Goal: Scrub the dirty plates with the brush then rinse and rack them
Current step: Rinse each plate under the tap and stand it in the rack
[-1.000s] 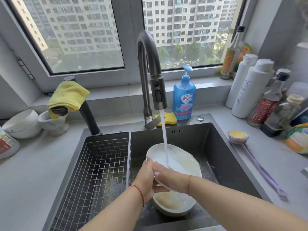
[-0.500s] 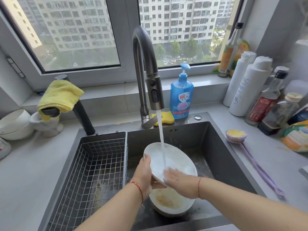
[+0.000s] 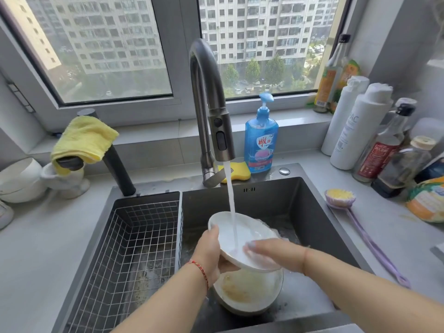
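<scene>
1. Here the white plate (image 3: 236,239) is tilted over the right basin of the sink (image 3: 310,207), its face under the stream of water (image 3: 231,207) that falls from the tap (image 3: 206,104). The face looks clean and wet.
2. The left hand (image 3: 211,251) grips the plate's left rim, thumb on the face and fingers curled beneath.
3. The right hand (image 3: 271,253) lies flat on the lower right of the plate's face, fingers fairly straight and pressed to it, holding nothing.
4. Directly below it, a second plate (image 3: 249,292) rests on the basin floor, smeared with yellowish-brown residue.
5. The brush (image 3: 355,222), purple-handled with yellow bristles facing up, lies on the counter (image 3: 38,236) just beside the sink's right edge, apart from both hands.
6. To the left, the wire basket (image 3: 134,241) fills the sink's other basin, its right wall close beside the left wrist.
7. Behind the basin, a blue soap bottle (image 3: 262,138) and a yellow sponge (image 3: 237,173) sit along the back ledge, and bottles (image 3: 360,131) crowd the right rear corner.
8. A yellow cloth (image 3: 84,138) hangs over a dark post left of the tap, with white bowls (image 3: 19,179) near it.
9. Open basin floor shows to the right of the plates and behind them.
</scene>
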`<act>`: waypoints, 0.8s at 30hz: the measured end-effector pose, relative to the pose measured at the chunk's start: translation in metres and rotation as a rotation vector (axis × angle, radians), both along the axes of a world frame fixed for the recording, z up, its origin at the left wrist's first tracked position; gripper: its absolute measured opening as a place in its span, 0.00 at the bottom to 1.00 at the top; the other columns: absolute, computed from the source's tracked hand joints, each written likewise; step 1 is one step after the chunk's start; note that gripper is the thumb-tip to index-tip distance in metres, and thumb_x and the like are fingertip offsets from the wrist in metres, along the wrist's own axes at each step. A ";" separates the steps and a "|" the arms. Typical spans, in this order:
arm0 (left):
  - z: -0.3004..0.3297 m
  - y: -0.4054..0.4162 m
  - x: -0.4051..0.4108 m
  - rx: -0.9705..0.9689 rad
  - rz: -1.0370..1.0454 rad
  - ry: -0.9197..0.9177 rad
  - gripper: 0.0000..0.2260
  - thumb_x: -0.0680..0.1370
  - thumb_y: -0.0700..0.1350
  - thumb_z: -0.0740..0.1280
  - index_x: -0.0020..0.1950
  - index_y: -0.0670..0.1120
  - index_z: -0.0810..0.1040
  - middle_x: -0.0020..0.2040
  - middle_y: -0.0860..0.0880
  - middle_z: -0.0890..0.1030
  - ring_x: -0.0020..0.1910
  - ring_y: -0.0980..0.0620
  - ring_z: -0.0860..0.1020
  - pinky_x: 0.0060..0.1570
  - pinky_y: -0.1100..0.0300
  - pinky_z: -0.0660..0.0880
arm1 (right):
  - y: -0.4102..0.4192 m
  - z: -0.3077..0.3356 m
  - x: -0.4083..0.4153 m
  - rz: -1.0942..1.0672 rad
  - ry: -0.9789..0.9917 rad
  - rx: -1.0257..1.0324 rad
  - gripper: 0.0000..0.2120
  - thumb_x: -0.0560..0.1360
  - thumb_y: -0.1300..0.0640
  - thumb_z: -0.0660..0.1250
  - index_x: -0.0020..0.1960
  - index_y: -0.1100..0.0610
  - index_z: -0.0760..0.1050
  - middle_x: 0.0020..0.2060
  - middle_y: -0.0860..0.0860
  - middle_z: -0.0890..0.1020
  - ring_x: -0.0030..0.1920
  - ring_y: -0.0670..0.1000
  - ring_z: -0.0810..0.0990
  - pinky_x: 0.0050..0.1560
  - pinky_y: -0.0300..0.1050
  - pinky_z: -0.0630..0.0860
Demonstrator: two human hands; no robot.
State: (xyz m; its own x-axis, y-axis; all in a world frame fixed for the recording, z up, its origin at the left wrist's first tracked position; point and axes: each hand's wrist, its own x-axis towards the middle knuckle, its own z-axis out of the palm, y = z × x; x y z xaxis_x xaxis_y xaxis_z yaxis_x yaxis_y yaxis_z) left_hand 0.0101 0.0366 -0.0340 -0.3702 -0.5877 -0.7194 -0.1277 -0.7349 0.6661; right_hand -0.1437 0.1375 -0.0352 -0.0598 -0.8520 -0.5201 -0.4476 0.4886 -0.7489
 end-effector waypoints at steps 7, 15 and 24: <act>0.015 -0.006 -0.020 -0.081 -0.055 -0.081 0.16 0.83 0.50 0.57 0.65 0.42 0.72 0.54 0.36 0.81 0.47 0.38 0.82 0.35 0.47 0.82 | 0.012 -0.032 0.022 0.052 0.584 -0.620 0.13 0.71 0.50 0.60 0.51 0.44 0.80 0.41 0.39 0.84 0.39 0.41 0.82 0.39 0.34 0.79; 0.008 0.032 -0.048 -0.437 -0.346 -0.453 0.26 0.74 0.47 0.66 0.67 0.39 0.61 0.54 0.44 0.78 0.54 0.44 0.79 0.57 0.53 0.76 | 0.013 -0.016 0.041 -0.273 0.371 -0.253 0.15 0.71 0.54 0.66 0.27 0.48 0.67 0.24 0.45 0.72 0.28 0.43 0.70 0.29 0.36 0.65; -0.026 -0.030 -0.053 -0.258 -0.043 -0.188 0.33 0.64 0.56 0.67 0.56 0.29 0.74 0.31 0.45 0.77 0.33 0.45 0.72 0.43 0.53 0.71 | 0.028 -0.010 0.057 -0.486 -0.163 -0.295 0.03 0.62 0.55 0.67 0.31 0.55 0.76 0.23 0.50 0.77 0.25 0.50 0.74 0.27 0.39 0.69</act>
